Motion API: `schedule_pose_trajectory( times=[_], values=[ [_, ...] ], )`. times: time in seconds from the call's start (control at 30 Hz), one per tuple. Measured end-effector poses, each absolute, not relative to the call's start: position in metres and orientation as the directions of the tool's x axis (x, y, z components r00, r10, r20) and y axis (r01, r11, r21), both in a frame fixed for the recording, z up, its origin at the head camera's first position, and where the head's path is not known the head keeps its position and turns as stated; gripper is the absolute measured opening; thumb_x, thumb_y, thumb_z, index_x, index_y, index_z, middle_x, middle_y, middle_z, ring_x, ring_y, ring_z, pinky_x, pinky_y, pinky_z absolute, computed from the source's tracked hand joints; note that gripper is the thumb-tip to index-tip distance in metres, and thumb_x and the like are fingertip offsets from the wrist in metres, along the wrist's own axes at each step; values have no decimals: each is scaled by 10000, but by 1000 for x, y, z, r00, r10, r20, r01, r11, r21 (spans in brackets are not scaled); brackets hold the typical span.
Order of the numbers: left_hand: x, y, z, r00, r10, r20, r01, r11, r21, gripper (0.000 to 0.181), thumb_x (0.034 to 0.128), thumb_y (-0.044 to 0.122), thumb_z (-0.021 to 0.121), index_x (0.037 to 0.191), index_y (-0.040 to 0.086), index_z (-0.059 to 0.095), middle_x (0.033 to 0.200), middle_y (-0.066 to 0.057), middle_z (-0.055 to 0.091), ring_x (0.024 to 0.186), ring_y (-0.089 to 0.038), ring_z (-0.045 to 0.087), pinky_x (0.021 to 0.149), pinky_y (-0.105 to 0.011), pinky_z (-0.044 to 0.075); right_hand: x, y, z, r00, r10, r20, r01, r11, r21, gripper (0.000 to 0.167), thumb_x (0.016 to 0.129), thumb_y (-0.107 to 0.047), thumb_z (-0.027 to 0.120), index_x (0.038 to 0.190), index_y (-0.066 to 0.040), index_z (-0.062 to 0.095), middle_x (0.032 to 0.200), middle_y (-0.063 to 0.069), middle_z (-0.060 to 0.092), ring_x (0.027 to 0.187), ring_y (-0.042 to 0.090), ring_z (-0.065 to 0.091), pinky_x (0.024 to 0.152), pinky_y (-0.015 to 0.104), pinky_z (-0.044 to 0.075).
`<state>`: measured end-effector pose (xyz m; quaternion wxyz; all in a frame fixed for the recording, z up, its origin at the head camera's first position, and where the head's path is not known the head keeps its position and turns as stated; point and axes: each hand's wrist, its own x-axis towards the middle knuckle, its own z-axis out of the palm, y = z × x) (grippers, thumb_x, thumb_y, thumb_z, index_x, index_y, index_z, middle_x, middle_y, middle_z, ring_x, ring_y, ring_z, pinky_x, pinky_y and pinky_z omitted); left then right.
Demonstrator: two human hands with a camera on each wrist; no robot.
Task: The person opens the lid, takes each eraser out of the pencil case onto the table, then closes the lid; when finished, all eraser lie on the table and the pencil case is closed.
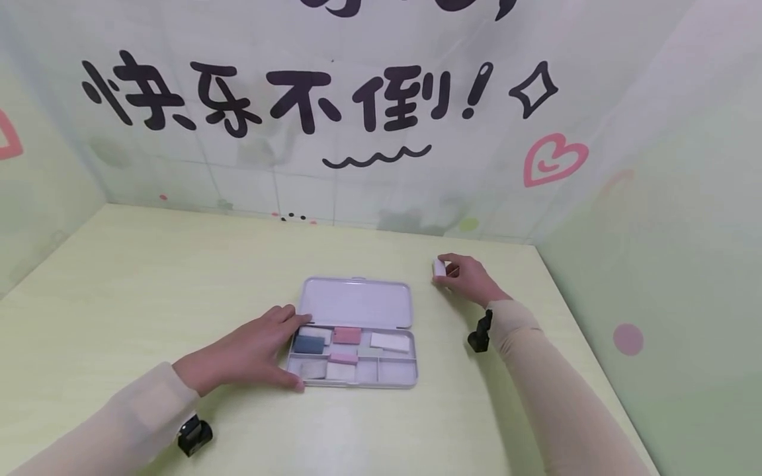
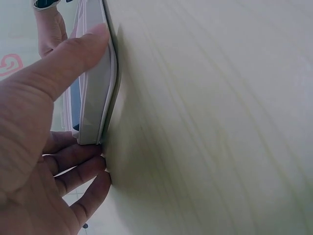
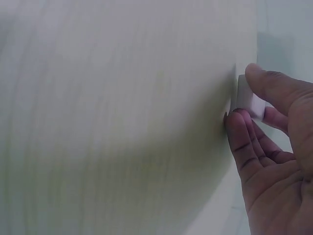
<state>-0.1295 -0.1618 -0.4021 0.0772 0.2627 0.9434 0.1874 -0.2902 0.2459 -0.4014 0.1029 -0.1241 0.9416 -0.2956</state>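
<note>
An open, flat, pale lilac case (image 1: 398, 373) lies on the table, with its lid (image 1: 357, 303) folded back away from me. In its compartments sit several small blocks that look like erasers: a dark blue block (image 1: 309, 345), a red-pink block (image 1: 347, 336), a pink block (image 1: 343, 359) and some white ones. My left hand (image 1: 250, 350) grips the case's left end, thumb on the near side and fingers around the far side. To the right of the lid, my right hand (image 1: 470, 277) pinches a white eraser-like block (image 3: 249, 100) between thumb and fingers, close to the tabletop.
The pale wooden table (image 1: 178, 264) meets a printed backdrop (image 1: 238, 172) at the back. A side wall (image 1: 655, 264) borders its right edge. Each wrist carries a small black camera, such as the right wrist camera (image 1: 479, 332).
</note>
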Motion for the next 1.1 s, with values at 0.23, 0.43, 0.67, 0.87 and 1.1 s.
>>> schedule_pose_trajectory(
  times=[0.23,0.43,0.67,0.87,1.1],
  values=[
    [-128,-163,-405,-848,528,-45,469,789,397,1097,684,638,901,1478,-20,527,1203,-14,553,1053,-141,469,925,-349,525,-290,247,-406,-944,-302,-133,-170,790,-588,592,991,-220,719,1478,53,522,1273,273,662,1169,398,663,909,396,571],
    [-126,-163,-406,-847,531,-35,476,784,399,1101,686,650,893,1478,-20,527,1184,-6,542,1044,-140,462,902,-330,515,-290,246,-407,-944,-300,-138,-165,789,-592,583,995,-218,712,1471,63,527,1295,282,649,1198,416,647,925,408,571],
    [-129,-162,-404,-844,536,-29,483,782,394,1099,693,645,891,1485,-21,520,1183,-5,544,1047,-140,463,907,-333,515,-292,247,-405,-949,-281,-144,-144,790,-596,599,989,-209,715,1478,73,515,1307,293,645,1209,421,640,905,392,581],
    [-130,-162,-403,-841,540,-28,489,782,387,1096,692,637,894,1481,-27,523,1181,-9,555,1039,-140,466,906,-339,519,-294,248,-404,-946,-284,-154,-142,793,-592,633,991,-229,713,1483,101,489,1335,312,630,1251,445,622,968,448,573],
    [-130,-162,-404,-837,546,-25,500,783,371,1099,687,635,896,1475,-34,523,1192,-19,560,1053,-146,480,931,-365,529,-289,244,-400,-952,-275,-132,-155,810,-566,690,1015,-293,674,1520,104,423,1401,358,523,1276,473,594,1045,529,532]
  ],
)
